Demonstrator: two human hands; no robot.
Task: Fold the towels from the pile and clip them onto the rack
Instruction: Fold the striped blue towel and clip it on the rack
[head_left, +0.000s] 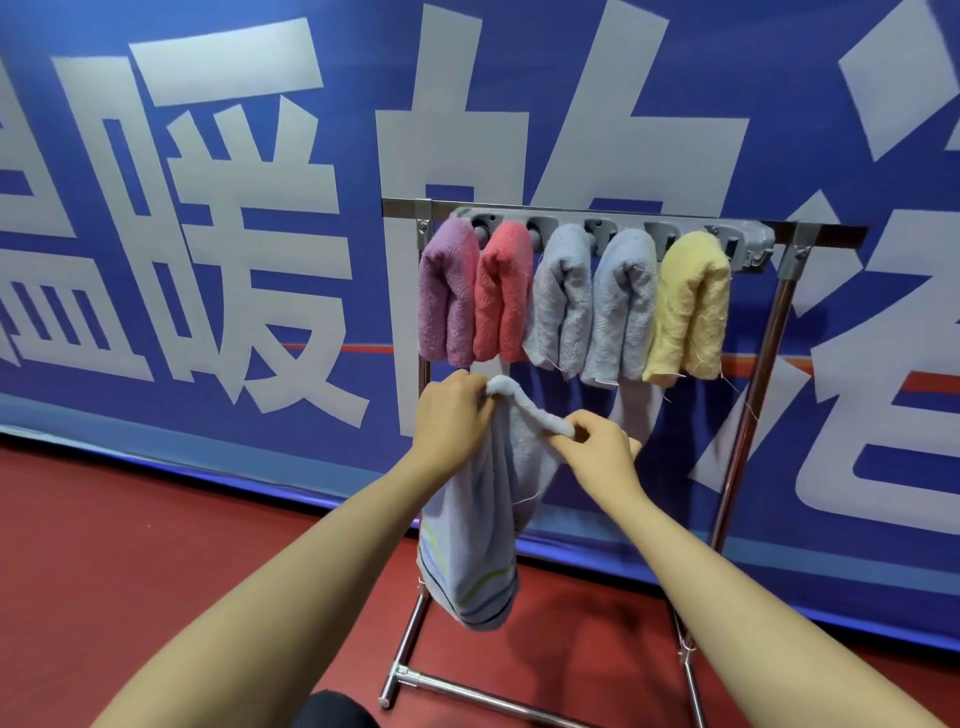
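Fingers (480, 402) pinching towel (472, 519), rack (748, 415) behind

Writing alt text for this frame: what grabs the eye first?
Five folded towels hang in a row from the grey clip bar on the metal rack: purple, coral, two pale blue, yellow. Below, the left hand and right hand hold up a striped pale-blue towel before the blue banner.

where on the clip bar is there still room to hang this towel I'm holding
Only the clip bar's right end, between the yellow towel and the rack's right post, looks bare. Leftward, five hung towels crowd it edge to edge.
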